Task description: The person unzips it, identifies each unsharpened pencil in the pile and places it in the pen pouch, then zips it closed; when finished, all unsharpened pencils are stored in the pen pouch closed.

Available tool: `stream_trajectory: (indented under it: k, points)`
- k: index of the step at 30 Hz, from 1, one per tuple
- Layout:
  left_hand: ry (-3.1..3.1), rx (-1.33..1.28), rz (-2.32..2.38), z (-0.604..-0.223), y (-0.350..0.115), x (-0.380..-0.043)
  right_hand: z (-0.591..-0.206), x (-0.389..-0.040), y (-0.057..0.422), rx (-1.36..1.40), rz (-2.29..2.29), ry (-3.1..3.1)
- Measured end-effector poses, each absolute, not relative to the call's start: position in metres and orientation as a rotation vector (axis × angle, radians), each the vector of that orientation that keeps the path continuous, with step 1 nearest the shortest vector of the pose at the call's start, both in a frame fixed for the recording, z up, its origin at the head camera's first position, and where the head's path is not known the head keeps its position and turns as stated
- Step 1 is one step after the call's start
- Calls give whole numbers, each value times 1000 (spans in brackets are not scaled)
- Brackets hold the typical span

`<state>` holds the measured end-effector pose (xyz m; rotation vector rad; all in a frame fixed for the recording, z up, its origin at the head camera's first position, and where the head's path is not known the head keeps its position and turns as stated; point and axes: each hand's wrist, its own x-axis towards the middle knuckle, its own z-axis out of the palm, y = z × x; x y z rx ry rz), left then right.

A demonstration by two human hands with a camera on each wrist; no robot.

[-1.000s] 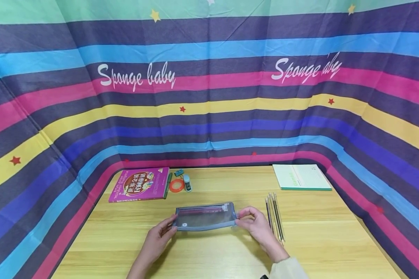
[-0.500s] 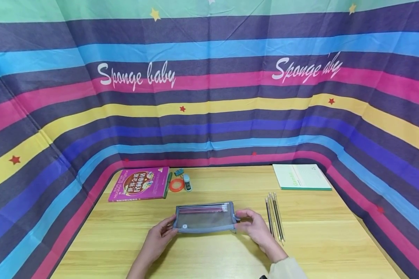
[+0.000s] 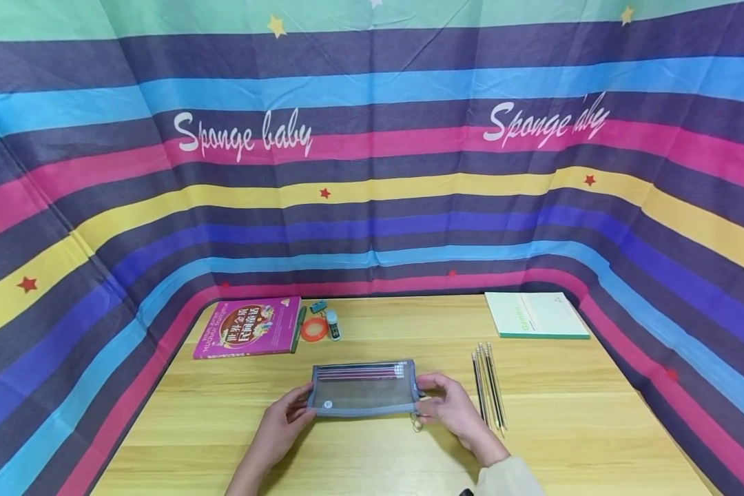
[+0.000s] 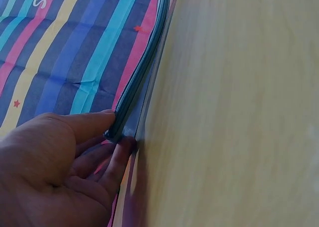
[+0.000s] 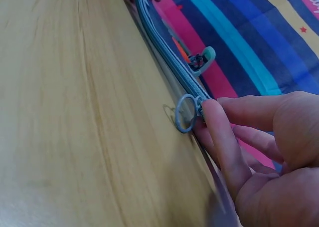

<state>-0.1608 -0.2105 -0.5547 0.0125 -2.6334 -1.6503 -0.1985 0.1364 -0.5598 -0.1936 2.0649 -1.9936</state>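
A grey see-through zippered pencil case (image 3: 364,397) is held low over the table in the head view, its broad face up. Several pencils (image 3: 358,373) show inside, along its far edge. My left hand (image 3: 282,421) pinches the case's left end between thumb and fingers. At the right end, my right hand (image 3: 457,411) grips the corner with thumb and fingers. In the right wrist view the zipper (image 5: 164,46) runs along the near edge, closed where it shows, and a pull ring (image 5: 177,118) hangs beside the fingertips. Several loose pencils (image 3: 489,386) lie just right of that hand.
At the back left lies a pink book (image 3: 213,341) with a dark green pen-like item (image 3: 297,331) along its side. An orange tape roll (image 3: 305,332), a glue stick (image 3: 333,328) and a small teal object (image 3: 318,307) stand beside it. A pale green notebook (image 3: 545,317) occupies the back right.
The pencil case has tipped flatter, so its face and the pencils inside show more fully. The pull ring now shows below its right corner. Both hands keep their hold.
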Motion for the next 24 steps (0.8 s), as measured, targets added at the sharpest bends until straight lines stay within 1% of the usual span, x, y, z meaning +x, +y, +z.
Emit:
stream_trajectory:
  k: [16, 24]
  points:
    - [-2689, 43, -1565, -556, -210, -160, -557, -198, 134, -248, -1887, 2253]
    - [-2686, 34, -1561, -556, -209, -159, -558, -197, 129, -224, -1805, 2390]
